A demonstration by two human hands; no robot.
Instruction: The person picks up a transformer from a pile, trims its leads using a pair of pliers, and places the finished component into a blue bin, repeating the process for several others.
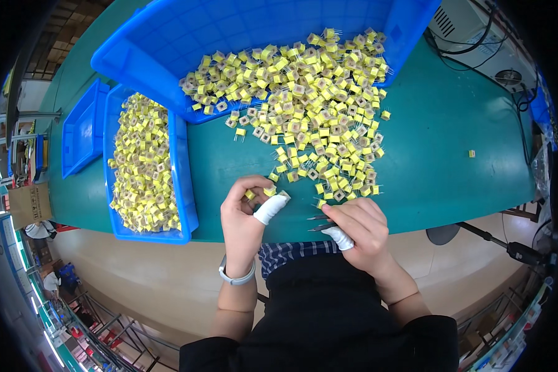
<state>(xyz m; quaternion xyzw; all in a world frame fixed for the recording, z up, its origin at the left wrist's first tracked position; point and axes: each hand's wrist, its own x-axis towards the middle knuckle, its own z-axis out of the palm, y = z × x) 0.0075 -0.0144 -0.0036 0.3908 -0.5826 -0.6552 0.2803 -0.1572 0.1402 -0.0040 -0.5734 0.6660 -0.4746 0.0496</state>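
Observation:
Small yellow-wrapped coil components with thin metal pins point(328, 133) spill in a heap from a tipped blue bin point(142, 71) onto the green table point(229, 161). My left hand point(240, 217), its thumb wrapped in white tape, is closed around a few of these yellow components point(270, 191) just in front of the heap. To its right, my right hand point(364, 230) grips dark tweezers point(319, 224), points aimed left. Its fingertips are close to a yellow component point(320, 203) at the heap's near edge; whether they touch it I cannot tell.
Left of the heap stands a blue tray point(185, 204) full of the same components, with a smaller blue tray point(69, 146) beyond it. A light-coloured machine with cables point(477, 46) sits at the back right. One stray component point(472, 154) lies at right.

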